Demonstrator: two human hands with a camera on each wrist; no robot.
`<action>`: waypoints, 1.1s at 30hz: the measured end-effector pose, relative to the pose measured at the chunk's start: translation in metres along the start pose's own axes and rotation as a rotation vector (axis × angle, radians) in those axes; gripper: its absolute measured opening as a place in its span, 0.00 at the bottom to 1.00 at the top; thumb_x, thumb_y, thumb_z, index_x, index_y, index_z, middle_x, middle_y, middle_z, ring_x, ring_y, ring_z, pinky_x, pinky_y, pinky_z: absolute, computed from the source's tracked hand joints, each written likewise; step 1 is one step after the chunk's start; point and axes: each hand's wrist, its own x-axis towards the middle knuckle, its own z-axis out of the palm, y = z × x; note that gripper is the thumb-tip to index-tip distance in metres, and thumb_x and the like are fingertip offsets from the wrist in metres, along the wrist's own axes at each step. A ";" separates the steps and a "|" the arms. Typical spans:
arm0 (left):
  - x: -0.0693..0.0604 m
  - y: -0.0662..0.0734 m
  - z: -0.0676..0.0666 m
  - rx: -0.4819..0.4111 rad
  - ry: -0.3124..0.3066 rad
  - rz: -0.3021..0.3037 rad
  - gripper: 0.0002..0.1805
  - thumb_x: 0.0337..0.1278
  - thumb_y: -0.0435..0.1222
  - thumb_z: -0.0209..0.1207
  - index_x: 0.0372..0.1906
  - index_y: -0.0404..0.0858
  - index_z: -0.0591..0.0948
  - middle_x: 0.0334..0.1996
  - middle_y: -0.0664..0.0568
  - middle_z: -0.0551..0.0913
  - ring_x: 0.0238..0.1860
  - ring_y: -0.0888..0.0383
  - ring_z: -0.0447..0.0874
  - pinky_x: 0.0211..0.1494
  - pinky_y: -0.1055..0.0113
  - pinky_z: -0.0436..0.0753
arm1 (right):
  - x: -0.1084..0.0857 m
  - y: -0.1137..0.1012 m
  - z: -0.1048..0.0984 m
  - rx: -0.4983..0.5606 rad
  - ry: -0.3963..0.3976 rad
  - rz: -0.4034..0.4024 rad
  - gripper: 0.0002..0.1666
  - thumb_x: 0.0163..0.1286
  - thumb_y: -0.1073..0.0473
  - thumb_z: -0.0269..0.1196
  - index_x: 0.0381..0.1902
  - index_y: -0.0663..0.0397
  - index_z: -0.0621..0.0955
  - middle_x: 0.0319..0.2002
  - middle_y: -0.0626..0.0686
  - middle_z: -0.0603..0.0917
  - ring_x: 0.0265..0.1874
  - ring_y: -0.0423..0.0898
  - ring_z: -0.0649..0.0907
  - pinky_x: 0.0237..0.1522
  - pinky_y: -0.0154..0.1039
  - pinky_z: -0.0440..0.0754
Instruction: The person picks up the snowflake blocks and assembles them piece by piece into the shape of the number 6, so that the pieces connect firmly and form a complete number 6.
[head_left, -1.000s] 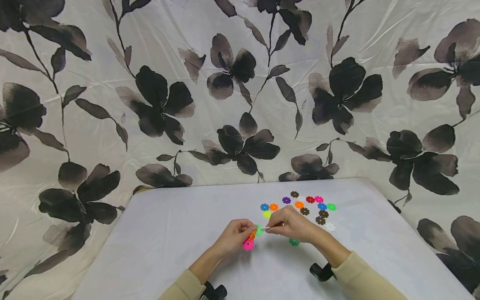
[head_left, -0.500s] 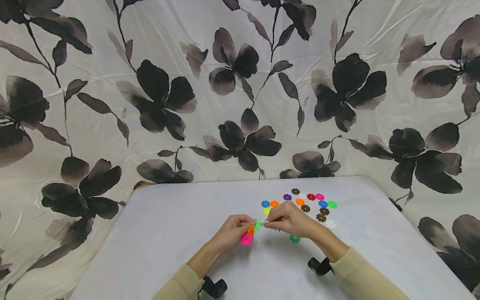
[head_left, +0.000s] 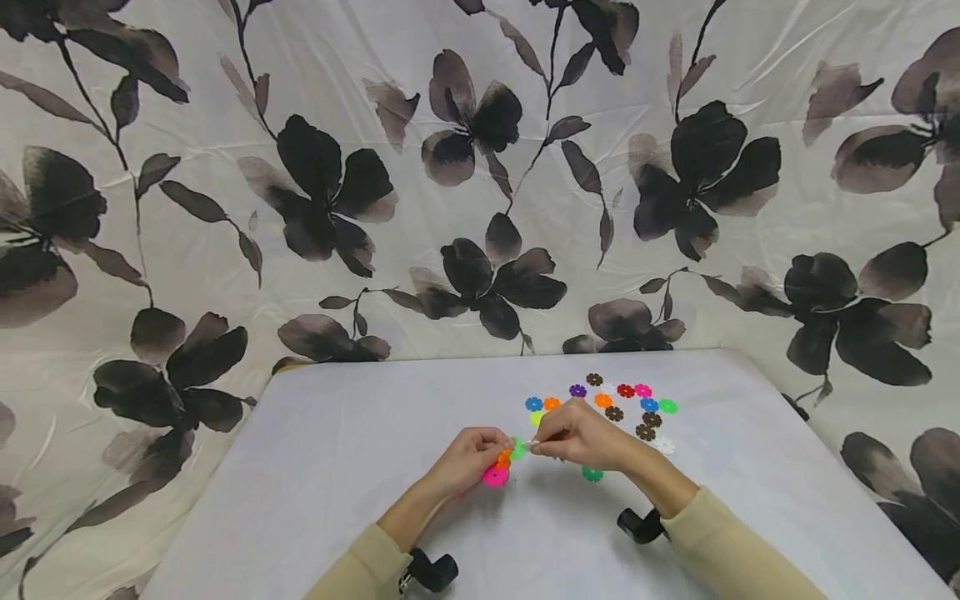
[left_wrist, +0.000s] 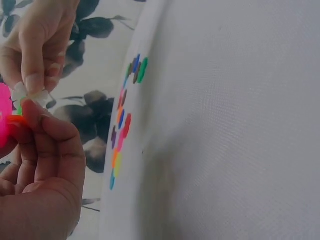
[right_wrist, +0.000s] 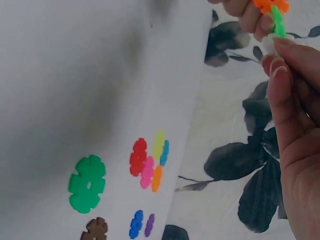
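one pink-orange-green disc chain [head_left: 504, 459], pinched by the left hand [head_left: 467, 460], meets the white disc [right_wrist: 269, 45] the right hand [head_left: 587, 437] pinches.

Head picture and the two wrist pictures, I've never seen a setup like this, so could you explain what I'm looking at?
There's no machine here, just a person's two bare hands. The wide picture comes from a camera worn on the head, looking forward and down. The other two come from a camera on each wrist, so the white table looks tilted in them. On it lie loose flower-shaped pieces in many colours, including a dark green piece. Behind the table is a flowered cloth. The left hand holds a pink piece, an orange piece and a light green piece, seemingly joined together. The right hand pinches a white piece up against the light green one.
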 end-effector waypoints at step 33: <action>0.007 0.015 0.010 -0.084 0.030 -0.133 0.17 0.74 0.40 0.59 0.49 0.28 0.83 0.28 0.49 0.83 0.23 0.62 0.83 0.34 0.74 0.83 | -0.008 -0.009 -0.022 0.144 -0.010 0.269 0.05 0.71 0.58 0.68 0.33 0.50 0.89 0.24 0.51 0.79 0.22 0.43 0.76 0.25 0.34 0.77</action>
